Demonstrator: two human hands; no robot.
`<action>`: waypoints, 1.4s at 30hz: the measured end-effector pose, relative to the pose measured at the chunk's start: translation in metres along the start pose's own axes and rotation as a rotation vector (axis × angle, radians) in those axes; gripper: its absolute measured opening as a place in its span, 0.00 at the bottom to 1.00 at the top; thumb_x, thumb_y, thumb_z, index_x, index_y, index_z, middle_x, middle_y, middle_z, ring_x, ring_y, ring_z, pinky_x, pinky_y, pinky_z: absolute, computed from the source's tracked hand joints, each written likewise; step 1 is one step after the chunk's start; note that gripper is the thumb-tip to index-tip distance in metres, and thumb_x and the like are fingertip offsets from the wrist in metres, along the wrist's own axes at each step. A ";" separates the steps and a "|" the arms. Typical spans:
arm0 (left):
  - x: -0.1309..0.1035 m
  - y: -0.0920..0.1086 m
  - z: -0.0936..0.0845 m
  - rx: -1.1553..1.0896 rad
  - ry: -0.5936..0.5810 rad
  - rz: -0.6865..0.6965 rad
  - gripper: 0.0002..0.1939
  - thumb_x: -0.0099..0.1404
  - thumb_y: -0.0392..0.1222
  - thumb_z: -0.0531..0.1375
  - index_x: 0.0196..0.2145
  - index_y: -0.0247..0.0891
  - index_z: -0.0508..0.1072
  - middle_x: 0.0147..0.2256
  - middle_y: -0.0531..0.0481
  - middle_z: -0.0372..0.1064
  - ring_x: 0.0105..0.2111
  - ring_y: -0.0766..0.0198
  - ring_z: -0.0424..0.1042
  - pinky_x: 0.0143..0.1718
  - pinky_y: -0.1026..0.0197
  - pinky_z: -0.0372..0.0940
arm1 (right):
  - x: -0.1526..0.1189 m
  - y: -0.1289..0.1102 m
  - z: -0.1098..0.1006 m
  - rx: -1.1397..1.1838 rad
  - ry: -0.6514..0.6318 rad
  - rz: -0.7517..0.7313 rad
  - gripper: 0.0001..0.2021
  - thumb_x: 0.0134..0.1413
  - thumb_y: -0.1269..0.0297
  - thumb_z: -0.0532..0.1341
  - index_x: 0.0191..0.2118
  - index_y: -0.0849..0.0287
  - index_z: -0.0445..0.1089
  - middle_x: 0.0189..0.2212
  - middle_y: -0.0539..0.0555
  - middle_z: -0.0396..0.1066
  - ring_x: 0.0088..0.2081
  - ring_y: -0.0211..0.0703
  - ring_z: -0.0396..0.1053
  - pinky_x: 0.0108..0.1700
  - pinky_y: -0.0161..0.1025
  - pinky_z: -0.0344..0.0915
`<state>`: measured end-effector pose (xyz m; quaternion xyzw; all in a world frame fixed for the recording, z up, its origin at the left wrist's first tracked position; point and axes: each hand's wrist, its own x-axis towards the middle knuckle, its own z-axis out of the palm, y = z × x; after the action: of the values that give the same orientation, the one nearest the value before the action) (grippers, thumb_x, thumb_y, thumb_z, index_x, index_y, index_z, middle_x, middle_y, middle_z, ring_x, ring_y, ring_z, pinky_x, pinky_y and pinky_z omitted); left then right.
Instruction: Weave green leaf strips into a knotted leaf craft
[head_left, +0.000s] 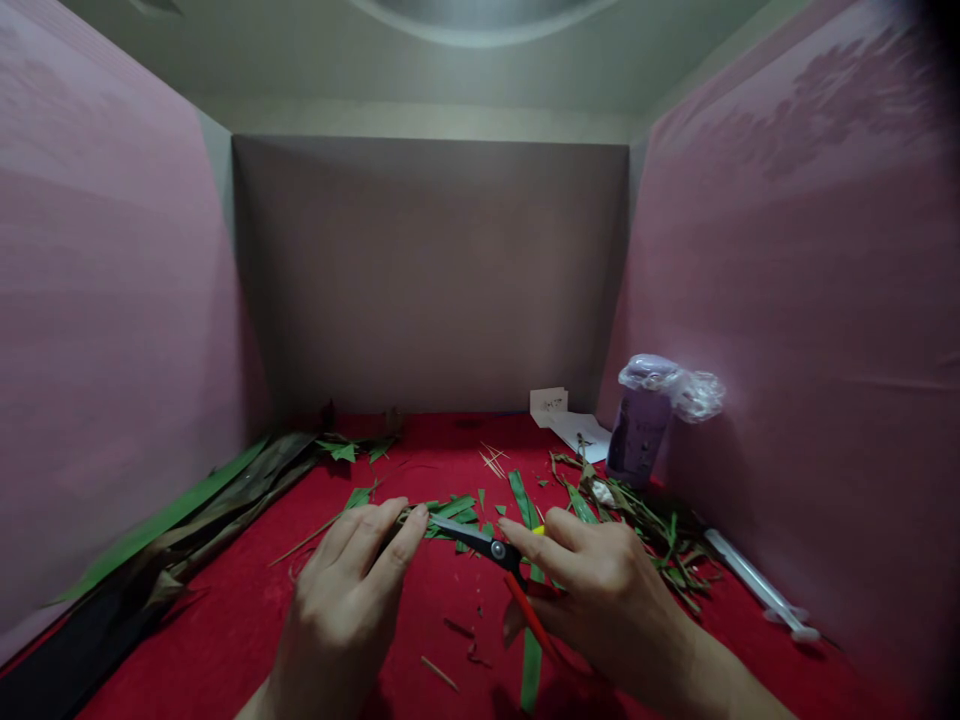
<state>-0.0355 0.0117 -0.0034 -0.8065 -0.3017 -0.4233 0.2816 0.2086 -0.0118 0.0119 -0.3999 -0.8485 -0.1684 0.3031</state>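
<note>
My right hand (600,580) is closed round scissors (495,548) that have dark blades and red and yellow handles. The blades point left, their tips at the fingertips of my left hand (345,580). That hand pinches a small brownish piece of plant (405,515), mostly hidden behind the fingers. Cut green leaf pieces (457,508) lie just beyond the blades on the red cloth (247,610). A long green strip (532,665) runs under the scissors toward the front edge.
Long leaves (262,485) lie at the left. At the right are a heap of stems (660,530), a purple cup (641,430) wrapped in clear plastic and a syringe (757,585). Thin sticks (493,460) and white papers (581,433) lie farther back. Pink walls flank both sides.
</note>
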 end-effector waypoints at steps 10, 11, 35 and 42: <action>-0.003 0.001 0.000 -0.010 0.010 -0.006 0.26 0.56 0.18 0.55 0.51 0.33 0.67 0.42 0.38 0.71 0.41 0.52 0.68 0.43 0.47 0.66 | 0.001 0.001 -0.001 -0.012 0.038 -0.044 0.16 0.52 0.63 0.61 0.47 0.62 0.71 0.22 0.54 0.66 0.19 0.41 0.62 0.20 0.38 0.54; -0.003 0.001 0.000 -0.016 0.018 -0.001 0.26 0.56 0.18 0.56 0.50 0.32 0.68 0.42 0.37 0.71 0.41 0.52 0.68 0.42 0.47 0.66 | 0.001 0.001 -0.001 -0.012 0.055 -0.051 0.15 0.54 0.63 0.60 0.46 0.63 0.71 0.22 0.54 0.66 0.19 0.40 0.61 0.20 0.37 0.53; -0.004 0.000 0.001 -0.026 0.006 -0.016 0.24 0.57 0.19 0.56 0.50 0.32 0.70 0.41 0.37 0.73 0.42 0.52 0.69 0.44 0.48 0.65 | -0.003 0.003 0.006 0.015 0.106 -0.039 0.14 0.56 0.60 0.59 0.46 0.61 0.70 0.22 0.52 0.66 0.19 0.40 0.62 0.20 0.37 0.54; 0.004 0.010 -0.006 -0.375 0.078 -0.312 0.20 0.57 0.24 0.59 0.44 0.42 0.74 0.39 0.46 0.75 0.40 0.57 0.71 0.46 0.55 0.64 | 0.002 0.018 0.012 -0.074 -0.150 0.502 0.12 0.50 0.62 0.63 0.41 0.59 0.69 0.28 0.55 0.71 0.30 0.49 0.71 0.29 0.39 0.59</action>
<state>-0.0296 0.0021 0.0011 -0.7716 -0.3275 -0.5409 0.0696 0.2172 0.0064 0.0050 -0.6198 -0.7362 -0.0887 0.2570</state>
